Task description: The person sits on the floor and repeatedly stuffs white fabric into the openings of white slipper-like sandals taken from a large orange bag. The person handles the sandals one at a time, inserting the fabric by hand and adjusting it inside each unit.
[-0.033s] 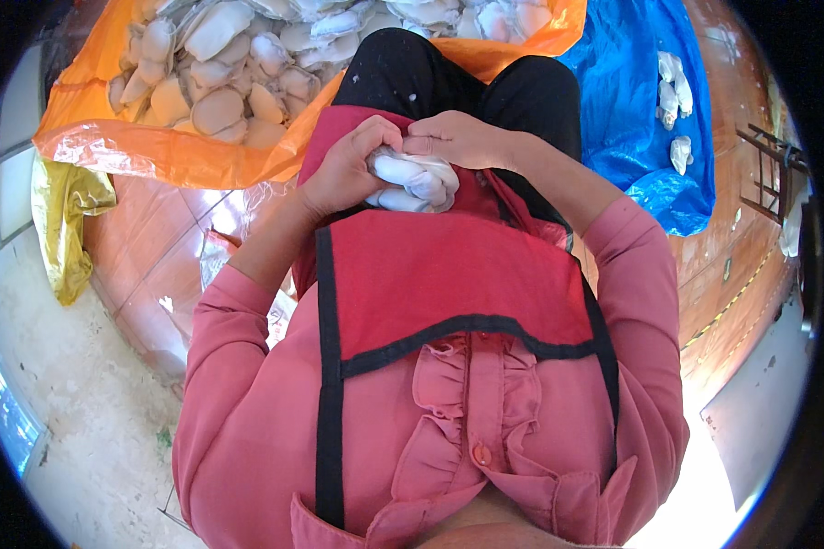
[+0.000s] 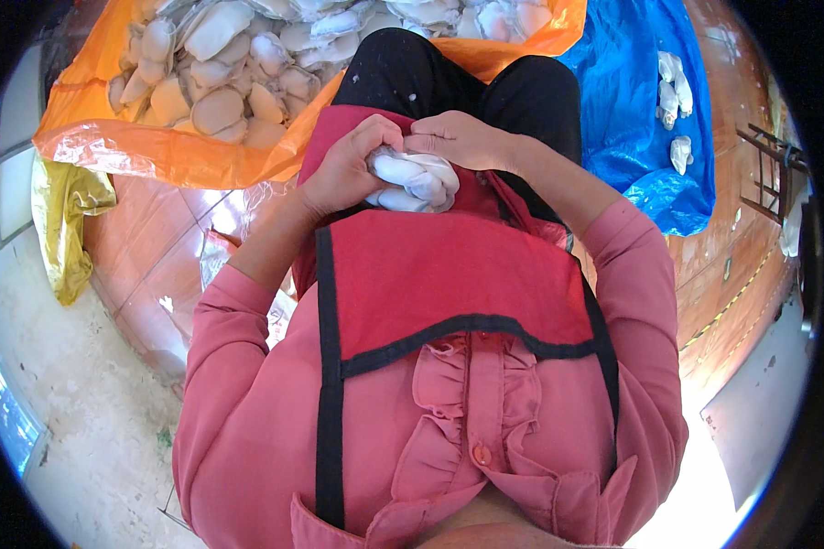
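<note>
A reddish tiled floor (image 2: 146,265) carries everything. An orange sheet (image 2: 156,151) heaped with pale pieces (image 2: 215,87) lies at its far-left side. A blue sheet (image 2: 627,110) with a few white pieces (image 2: 673,91) lies far right.

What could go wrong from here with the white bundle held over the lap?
1. The white bundle is pinched between the left hand and right hand above the red apron; a loosened grip could let it unravel or drop.
2. It might roll off the lap toward the orange sheet and mix with the pale pieces piled there.
</note>
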